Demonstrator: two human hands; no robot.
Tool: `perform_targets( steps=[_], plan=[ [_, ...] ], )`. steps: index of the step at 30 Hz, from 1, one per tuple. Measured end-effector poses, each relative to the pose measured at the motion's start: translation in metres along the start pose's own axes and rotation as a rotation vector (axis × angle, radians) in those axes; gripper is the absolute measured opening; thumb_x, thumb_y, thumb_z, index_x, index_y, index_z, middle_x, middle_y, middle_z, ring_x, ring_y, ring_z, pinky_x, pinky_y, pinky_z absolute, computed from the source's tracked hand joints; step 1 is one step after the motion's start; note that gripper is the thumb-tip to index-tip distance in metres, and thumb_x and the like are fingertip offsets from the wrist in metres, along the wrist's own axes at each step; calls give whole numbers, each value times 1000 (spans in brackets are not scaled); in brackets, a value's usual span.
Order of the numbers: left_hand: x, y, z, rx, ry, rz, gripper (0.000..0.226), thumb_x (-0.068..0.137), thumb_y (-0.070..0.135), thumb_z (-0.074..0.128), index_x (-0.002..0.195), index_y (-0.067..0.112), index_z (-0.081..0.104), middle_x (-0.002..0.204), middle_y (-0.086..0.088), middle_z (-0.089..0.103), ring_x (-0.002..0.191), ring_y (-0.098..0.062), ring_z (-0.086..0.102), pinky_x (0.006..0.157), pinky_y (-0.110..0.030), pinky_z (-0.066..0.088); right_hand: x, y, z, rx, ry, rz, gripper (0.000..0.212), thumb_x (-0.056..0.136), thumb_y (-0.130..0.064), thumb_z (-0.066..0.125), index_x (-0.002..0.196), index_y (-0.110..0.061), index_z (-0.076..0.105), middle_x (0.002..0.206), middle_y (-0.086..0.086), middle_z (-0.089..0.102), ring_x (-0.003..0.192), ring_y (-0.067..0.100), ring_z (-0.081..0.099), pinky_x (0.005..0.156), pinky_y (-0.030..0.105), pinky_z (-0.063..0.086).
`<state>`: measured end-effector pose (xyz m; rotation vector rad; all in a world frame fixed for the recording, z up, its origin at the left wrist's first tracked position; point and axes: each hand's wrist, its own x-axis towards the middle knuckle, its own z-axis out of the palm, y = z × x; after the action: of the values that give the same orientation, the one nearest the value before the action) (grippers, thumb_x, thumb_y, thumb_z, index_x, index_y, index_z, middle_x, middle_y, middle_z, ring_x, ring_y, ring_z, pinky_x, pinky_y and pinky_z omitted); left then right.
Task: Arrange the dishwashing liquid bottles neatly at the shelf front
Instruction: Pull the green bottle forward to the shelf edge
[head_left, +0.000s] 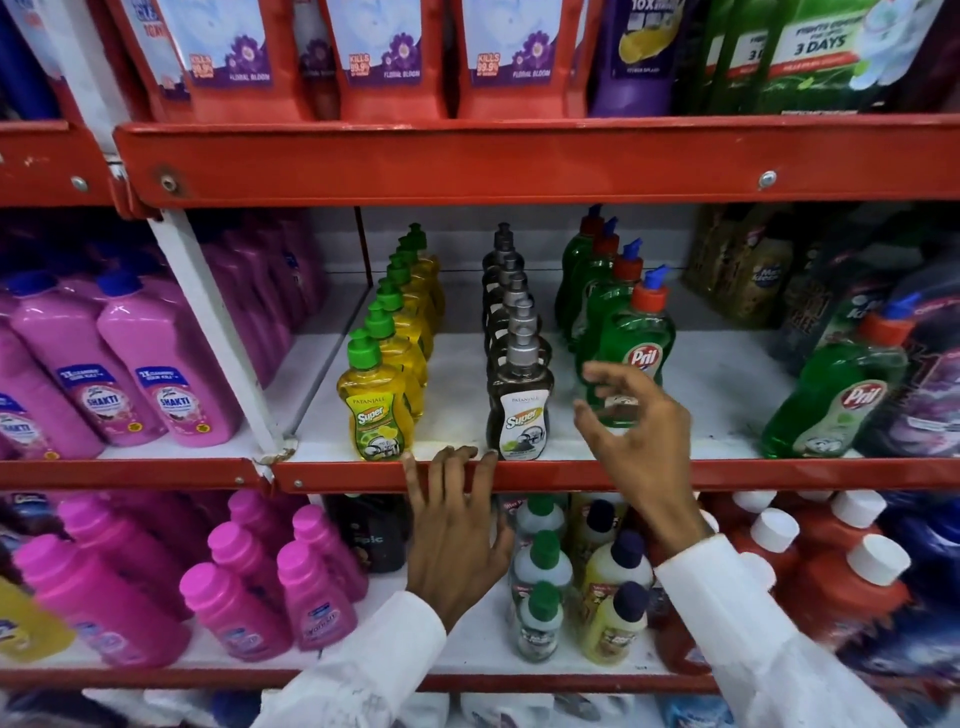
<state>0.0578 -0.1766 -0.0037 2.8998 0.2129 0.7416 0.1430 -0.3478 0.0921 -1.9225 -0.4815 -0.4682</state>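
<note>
Your left hand (457, 525) rests on the red front lip of the shelf (727, 475), fingers (448, 470) spread flat over the edge and holding nothing. Your right hand (636, 439) is raised just in front of the front green bottle (636, 343), fingers curled and apart, closing toward its lower body; whether they already touch the plastic is hard to tell, but nothing is gripped yet.

Three files of dishwashing liquid run from the shelf front to the back: the yellow row (376, 400) on the left, the dark row (519, 405) in the middle, the green row on the right. The yellow and dark leaders stand at the lip, labels outward. The front green bottle sits a little further back than those two, so it looks like the one to draw forward. Another green bottle (836, 395) leans, tilted, at the far right, well apart from its row.

Expect these bottles to be full, so moderately heavy for their size, with stiff but slightly yielding plastic walls and a smooth, possibly slick skin. They are tall and narrow and may tip if you push high. Take the front one around its waist, thumb on one flank and fingers on the other, below the shoulder and clear of the spout cap (652, 288). Slide it upright rather than lifting by the neck.
</note>
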Motion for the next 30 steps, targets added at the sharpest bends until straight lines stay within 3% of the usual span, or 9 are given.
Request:
perform_targets(
  steps=[3,7,9,12,16,20,25,29,30],
  plan=[
    [1,4,5,21,6,-12,62,78,40,63,133,16,49,127,-15,55,124,-38,51,117,-71,16,-27,36,-14,-50,297,22,30,79,-10,73,107,-19,65,106,-1,69,94,21,64,80,41,57],
    [2,5,10,74,12,5,64,76,42,65,132,13,51,124,-17,54,122,-41,50,115,-73,16,-24,75,-37,-189,565,85,45,75,-13,74,115,-8,53,116,15,56,109,32,49,96,43,42],
    [2,4,12,90,16,21,64,79,43,64,133,12,51,125,-18,54,122,-43,50,115,-73,15,-13,89,-52,-269,640,154,57,75,-24,75,122,-6,48,127,19,50,119,36,45,105,48,36],
    [2,3,13,115,10,25,65,78,43,56,133,9,50,125,-19,54,123,-45,49,115,-74,15,3,100,-71,-347,704,262,70,75,-38,74,128,-4,44,143,20,41,132,37,37,112,46,28],
    [1,2,15,138,13,32,66,75,39,61,132,9,48,124,-19,53,122,-44,47,114,-74,17,14,114,-88,-255,678,312,80,79,-39,75,138,-4,33,149,20,39,137,37,37,121,44,27],
    [2,5,15,130,23,21,65,74,38,60,131,8,48,122,-19,54,121,-44,48,115,-74,16,18,122,-104,-95,677,243,55,78,-37,74,115,-18,38,125,14,56,113,34,56,99,53,49],
    [2,8,13,129,14,-2,62,76,39,53,131,9,49,119,-17,54,118,-43,51,117,-73,15,12,108,-100,-88,580,193,53,75,-37,78,105,-13,40,114,16,55,104,35,55,91,55,49],
    [2,7,11,131,-13,-1,64,77,40,52,132,10,49,119,-15,54,116,-42,52,115,-73,19,8,79,-73,-57,468,88,53,75,-34,81,99,-6,42,108,14,51,98,31,51,82,29,38],
    [3,7,10,126,-20,-5,64,77,41,52,133,10,49,119,-15,54,116,-42,52,115,-72,19,9,71,-64,-53,434,79,54,76,-36,81,98,-6,41,106,12,50,96,29,49,80,28,37]
  ],
)
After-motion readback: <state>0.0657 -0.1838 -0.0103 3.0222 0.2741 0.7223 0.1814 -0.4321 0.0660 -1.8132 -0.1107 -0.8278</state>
